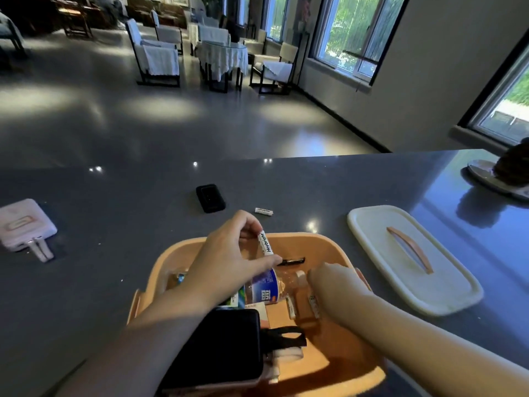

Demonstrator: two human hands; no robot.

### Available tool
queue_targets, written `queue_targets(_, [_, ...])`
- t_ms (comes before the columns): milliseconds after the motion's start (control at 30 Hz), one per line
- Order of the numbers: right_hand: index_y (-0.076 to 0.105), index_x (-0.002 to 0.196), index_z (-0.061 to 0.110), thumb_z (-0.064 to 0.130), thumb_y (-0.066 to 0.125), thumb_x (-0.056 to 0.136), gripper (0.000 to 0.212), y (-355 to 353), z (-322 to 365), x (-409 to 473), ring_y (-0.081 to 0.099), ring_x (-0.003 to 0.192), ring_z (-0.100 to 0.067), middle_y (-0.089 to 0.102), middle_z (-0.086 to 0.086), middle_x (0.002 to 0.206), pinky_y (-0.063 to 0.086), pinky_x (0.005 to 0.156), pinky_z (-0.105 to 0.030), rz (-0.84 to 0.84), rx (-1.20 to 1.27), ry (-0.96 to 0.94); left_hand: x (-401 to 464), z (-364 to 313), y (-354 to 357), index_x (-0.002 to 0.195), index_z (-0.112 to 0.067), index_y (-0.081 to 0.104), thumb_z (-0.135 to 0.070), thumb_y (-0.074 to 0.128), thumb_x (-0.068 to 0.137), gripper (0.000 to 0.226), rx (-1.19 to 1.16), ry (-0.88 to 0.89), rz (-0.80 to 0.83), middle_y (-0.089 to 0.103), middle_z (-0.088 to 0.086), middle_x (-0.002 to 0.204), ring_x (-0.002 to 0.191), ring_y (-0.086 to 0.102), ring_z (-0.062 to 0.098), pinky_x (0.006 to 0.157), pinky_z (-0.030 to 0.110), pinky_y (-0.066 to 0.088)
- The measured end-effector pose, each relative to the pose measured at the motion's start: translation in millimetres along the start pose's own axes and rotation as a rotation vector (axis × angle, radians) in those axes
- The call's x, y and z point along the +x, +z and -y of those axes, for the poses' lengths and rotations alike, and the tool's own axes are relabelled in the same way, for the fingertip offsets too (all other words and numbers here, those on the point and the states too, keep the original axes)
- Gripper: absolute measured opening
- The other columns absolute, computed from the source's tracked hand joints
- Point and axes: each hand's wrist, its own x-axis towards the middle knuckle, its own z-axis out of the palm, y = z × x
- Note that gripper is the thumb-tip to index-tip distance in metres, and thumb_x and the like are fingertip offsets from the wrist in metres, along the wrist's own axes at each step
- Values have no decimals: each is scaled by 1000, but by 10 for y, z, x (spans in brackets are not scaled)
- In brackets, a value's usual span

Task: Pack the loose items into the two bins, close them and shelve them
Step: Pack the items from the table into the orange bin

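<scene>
Orange bin (329, 245) sits at the near edge of the tabletop (143, 202), lid off. White lid (412, 259) with orange handle lies flat just right of it. Toward the far edge: black phone (210, 198) and one loose battery (264, 211), apart from each other. Pink case (24, 224) near the left edge. Bin already crowded: water bottle (266, 287) lying down, black pen (292, 261), black device (217, 348) at the near end. My left hand (229, 253) pinches a white "Heybright" battery (266, 243) over the bin. My right hand (332, 277) is down inside by the bottle cap; can't tell whether it grips anything.
</scene>
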Motion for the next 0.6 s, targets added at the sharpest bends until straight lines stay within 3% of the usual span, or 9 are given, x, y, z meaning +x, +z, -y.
queue_targets(167, [61, 108, 16, 13, 57, 94, 14, 131, 123, 118, 64, 95, -14, 65, -2, 106, 52, 89, -29, 2, 18, 94, 28, 109, 49, 92, -42, 47, -57, 78, 57, 50, -18, -6, 21, 59, -30, 89, 89, 54, -13, 66, 14, 46])
queue_targets(333, [62, 109, 16, 13, 56, 94, 16, 61, 121, 16, 65, 88, -13, 66, 0, 101, 53, 80, -26, -30, 95, 125, 7, 113, 106, 93, -45, 46, -52, 80, 58, 50, -22, 35, 88, 60, -26, 91, 88, 56, -11, 72, 19, 51])
queue_targets(433, [58, 115, 22, 16, 57, 92, 24, -85, 34, -172, 64, 81, -11, 66, 4, 95, 53, 69, -25, -179, 144, 138, -7, 93, 116, 96, -44, 47, -47, 82, 61, 50, -50, 69, 161, 61, -24, 95, 88, 59, -8, 74, 25, 55])
queue_targets(533, [64, 107, 31, 34, 56, 92, 17, -222, -27, -392, 64, 76, -4, 68, 9, 90, 56, 71, -29, -395, 560, 127, -14, 42, 131, 101, -43, 48, -50, 79, 61, 51, -94, 120, 241, 62, -22, 101, 92, 62, -4, 77, 32, 57])
queue_targets(600, [67, 97, 29, 45, 58, 88, 21, -293, 27, -497, 66, 75, -7, 69, 6, 87, 57, 73, -36, -390, 909, 121, -14, 4, 146, 103, -41, 49, -54, 76, 59, 53, -112, 160, 270, 61, -21, 106, 97, 62, -1, 81, 34, 56])
